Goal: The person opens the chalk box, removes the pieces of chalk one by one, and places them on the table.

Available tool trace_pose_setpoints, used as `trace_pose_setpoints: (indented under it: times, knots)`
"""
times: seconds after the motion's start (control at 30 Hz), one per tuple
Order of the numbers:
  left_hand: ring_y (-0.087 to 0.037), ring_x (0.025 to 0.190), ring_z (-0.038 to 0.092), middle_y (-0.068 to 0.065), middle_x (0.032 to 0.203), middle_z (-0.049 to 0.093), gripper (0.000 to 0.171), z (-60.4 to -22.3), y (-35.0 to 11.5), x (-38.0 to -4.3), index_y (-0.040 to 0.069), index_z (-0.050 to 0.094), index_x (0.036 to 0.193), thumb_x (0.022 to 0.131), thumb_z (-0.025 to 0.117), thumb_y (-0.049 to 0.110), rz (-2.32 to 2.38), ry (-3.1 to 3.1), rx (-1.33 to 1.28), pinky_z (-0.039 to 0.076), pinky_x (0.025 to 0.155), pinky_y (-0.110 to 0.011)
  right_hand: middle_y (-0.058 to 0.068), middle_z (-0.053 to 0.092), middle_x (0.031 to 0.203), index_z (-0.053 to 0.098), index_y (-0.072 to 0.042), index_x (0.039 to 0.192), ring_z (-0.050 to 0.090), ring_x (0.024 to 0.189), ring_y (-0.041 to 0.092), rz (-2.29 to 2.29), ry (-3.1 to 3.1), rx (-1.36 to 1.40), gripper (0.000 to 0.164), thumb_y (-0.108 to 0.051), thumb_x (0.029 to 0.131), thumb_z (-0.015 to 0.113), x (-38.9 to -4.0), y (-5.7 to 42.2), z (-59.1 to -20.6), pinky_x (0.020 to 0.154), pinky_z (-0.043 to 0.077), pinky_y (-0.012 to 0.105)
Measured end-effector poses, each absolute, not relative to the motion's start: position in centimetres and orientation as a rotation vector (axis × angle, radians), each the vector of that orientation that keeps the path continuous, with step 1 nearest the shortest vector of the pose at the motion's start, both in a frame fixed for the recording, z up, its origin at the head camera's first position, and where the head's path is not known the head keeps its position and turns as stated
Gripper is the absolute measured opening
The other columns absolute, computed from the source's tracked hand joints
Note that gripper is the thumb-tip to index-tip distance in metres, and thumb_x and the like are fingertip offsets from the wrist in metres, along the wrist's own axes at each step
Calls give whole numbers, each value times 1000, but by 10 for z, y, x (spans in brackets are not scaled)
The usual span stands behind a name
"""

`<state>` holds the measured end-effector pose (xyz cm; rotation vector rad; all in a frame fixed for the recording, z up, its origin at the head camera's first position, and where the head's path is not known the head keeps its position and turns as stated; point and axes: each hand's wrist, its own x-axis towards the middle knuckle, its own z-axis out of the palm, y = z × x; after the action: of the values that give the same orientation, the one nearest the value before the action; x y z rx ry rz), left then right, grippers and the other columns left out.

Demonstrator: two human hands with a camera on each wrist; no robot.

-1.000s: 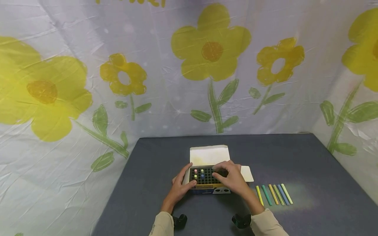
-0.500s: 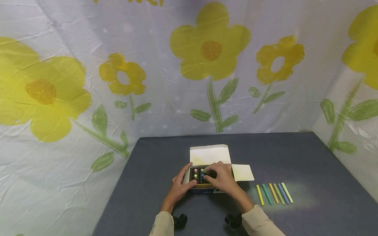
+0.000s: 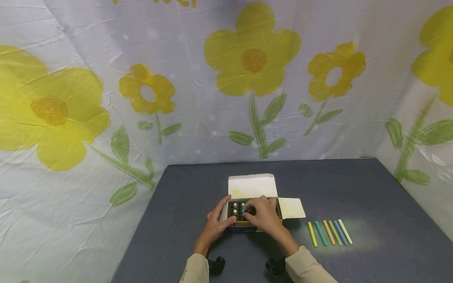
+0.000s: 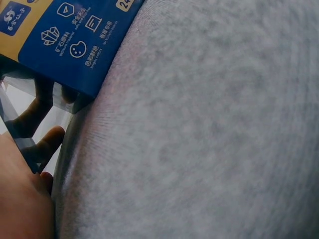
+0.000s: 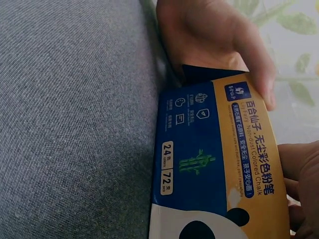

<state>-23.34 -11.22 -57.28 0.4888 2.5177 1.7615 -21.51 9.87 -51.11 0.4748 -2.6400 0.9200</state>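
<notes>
The chalk box (image 3: 242, 228), blue and yellow with a panda print, stands open before me. Its black holed tray (image 3: 231, 216) bears a pink chalk (image 3: 235, 205), a yellow chalk (image 3: 235, 212), a pale green chalk (image 3: 243, 204) and a blue chalk (image 3: 243, 211). My left hand (image 3: 213, 226) grips the box's left end, thumb on the front edge and fingers toward the back. My right hand (image 3: 265, 214) reaches over the tray; its thumb and index finger pinch at the blue chalk's top. In the right wrist view, the box's printed front (image 5: 199, 144) partly hides the right fingers (image 5: 301, 167).
Several chalk sticks (image 3: 330, 233) lie in a row on the dark cloth-covered table (image 3: 198, 181), right of the box. The white lid (image 3: 252, 186) stands up behind the tray, and a side flap (image 3: 291, 208) sticks out right. A flower-printed curtain (image 3: 198, 118) encloses the table.
My right hand has moved left across the tray, from its middle to the blue chalk, uncovering the right flap. The left hand keeps its hold on the box.
</notes>
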Motion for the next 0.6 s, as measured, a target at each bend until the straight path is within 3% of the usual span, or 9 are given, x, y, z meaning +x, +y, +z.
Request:
trace_pose_setpoints:
  times: [0.4, 0.6]
  knots:
    - [-39, 141, 40, -6, 162, 39, 72, -574, -113, -233, 42, 42, 153, 90, 74, 30, 1773, 2511, 483, 42, 100, -64, -1, 75, 85, 79, -14, 88, 54, 80, 17, 977, -2638, 464, 10, -14, 81, 85, -213, 96, -508, 82, 27, 49]
    - [-38, 139, 41, -6, 161, 40, 72, -573, -112, -233, 41, 42, 154, 91, 74, 30, 1789, 2501, 484, 43, 100, -64, -1, 75, 87, 79, -14, 94, 55, 81, 17, 1037, -2613, 470, 12, -13, 83, 83, -212, 98, -509, 81, 26, 45]
